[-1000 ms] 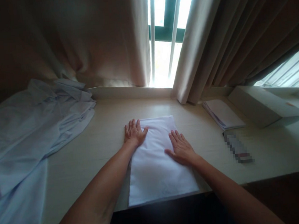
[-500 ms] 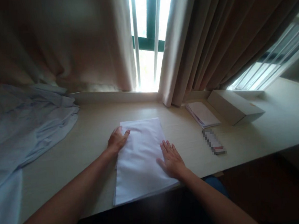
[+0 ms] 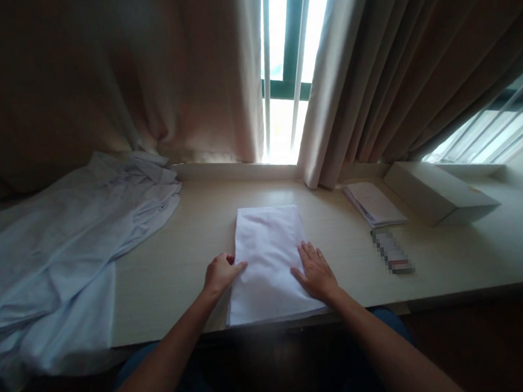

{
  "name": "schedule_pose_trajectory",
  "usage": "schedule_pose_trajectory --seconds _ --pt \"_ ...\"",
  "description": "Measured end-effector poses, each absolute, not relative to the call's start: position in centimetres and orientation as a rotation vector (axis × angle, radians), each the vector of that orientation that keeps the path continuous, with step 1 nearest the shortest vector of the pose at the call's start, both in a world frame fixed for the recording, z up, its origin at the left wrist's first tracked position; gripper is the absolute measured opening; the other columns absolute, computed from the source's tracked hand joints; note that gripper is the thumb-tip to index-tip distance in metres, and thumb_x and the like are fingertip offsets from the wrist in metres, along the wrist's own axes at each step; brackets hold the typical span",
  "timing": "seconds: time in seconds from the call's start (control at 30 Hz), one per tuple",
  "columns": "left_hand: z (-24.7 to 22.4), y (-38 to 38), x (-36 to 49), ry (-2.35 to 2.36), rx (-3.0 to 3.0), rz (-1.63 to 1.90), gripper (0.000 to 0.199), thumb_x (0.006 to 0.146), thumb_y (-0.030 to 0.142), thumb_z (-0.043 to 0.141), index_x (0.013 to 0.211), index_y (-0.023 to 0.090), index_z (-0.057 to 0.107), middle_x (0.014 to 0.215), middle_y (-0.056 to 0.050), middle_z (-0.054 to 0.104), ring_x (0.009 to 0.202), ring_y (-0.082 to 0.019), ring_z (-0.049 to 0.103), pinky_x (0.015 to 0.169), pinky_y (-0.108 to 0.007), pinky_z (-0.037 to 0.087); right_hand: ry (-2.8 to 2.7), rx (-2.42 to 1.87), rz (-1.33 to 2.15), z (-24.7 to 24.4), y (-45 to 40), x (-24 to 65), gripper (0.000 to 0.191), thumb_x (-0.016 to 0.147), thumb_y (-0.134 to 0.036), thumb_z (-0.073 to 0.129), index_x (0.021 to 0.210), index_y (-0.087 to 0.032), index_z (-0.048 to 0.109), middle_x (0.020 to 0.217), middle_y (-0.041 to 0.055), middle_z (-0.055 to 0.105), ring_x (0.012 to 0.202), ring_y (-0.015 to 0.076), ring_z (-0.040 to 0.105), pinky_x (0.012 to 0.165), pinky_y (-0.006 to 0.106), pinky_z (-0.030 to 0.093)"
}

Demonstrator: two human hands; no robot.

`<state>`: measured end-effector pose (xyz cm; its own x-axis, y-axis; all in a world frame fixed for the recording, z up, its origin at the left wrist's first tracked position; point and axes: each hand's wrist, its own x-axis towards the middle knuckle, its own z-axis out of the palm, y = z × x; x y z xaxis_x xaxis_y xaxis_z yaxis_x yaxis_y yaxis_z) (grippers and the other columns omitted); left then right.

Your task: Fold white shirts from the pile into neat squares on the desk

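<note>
A folded white cloth (image 3: pixel 272 279) lies flat in a rectangle at the table's front edge, its layers showing along the near and left sides. At its left edge is my left hand (image 3: pixel 221 273), thumb resting on top and fingers curled at the side, pinching the edge. My right hand (image 3: pixel 316 273) rests flat across the cloth's right edge, fingers stretched forward and thumb apart. Slight wrinkles run over the top layer.
A large heap of loose white cloth (image 3: pixel 74 235) covers the table's left and hangs over the front. To the right are a small folded cloth stack (image 3: pixel 375 202), a pixelated object (image 3: pixel 393 252) and a white box (image 3: pixel 442 194). Curtains (image 3: pixel 217 91) hang behind.
My left hand has slid nearer along the cloth's left edge and its fingers have curled in. The right hand stays by the right edge. The view has turned left.
</note>
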<state>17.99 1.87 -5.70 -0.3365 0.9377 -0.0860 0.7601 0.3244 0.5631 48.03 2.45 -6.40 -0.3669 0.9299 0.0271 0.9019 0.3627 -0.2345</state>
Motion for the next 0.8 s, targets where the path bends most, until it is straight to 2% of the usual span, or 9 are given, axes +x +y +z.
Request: schedule_pose_trajectory --seconds 0.1,0.33,0.57,0.8 --pt "-5.6 1.5 18.3 2.176 1.529 0.609 0.036 0.065 0.054 0.068 0.075 0.020 0.062 0.083 -0.007 0.069 0.077 -0.021 0.064 0.066 -0.027 0.042 -2.451 -1.680 0.284 -6.3 2.4 48.0 0.073 0.093 -0.056 0.035 0.152 -0.015 0.022 0.158 0.0085 0.013 0.146 0.0230 0.006 0.117 0.042 0.005" --pt "-5.9 1.6 18.3 2.029 1.421 0.832 0.029 0.064 0.046 0.069 0.070 0.021 0.056 0.068 0.000 0.065 0.064 -0.016 0.060 0.057 -0.022 0.038 -2.428 -1.643 0.276 -6.1 2.3 48.2 0.072 0.093 -0.056 0.036 0.151 -0.015 0.025 0.157 0.0084 0.018 0.146 0.0217 0.009 0.117 0.040 0.005" --pt "-4.8 1.3 18.8 1.997 1.384 0.960 0.028 0.065 0.044 0.068 0.080 0.021 0.063 0.078 0.000 0.068 0.068 -0.015 0.061 0.059 -0.022 0.041 -2.404 -1.652 0.274 -6.2 2.3 48.2 0.071 0.092 -0.055 0.039 0.151 -0.016 0.026 0.157 0.0086 0.021 0.145 0.0211 0.013 0.117 0.040 0.007" --pt "-5.6 1.2 18.8 1.857 1.202 0.963 0.034 0.059 0.046 0.074 0.071 0.019 0.056 0.070 0.000 0.065 0.063 -0.015 0.061 0.055 -0.023 0.043 -2.390 -1.641 0.270 -6.3 2.3 48.2 0.071 0.092 -0.056 0.039 0.150 -0.016 0.028 0.156 0.0090 0.023 0.145 0.0221 0.015 0.117 0.040 0.008"
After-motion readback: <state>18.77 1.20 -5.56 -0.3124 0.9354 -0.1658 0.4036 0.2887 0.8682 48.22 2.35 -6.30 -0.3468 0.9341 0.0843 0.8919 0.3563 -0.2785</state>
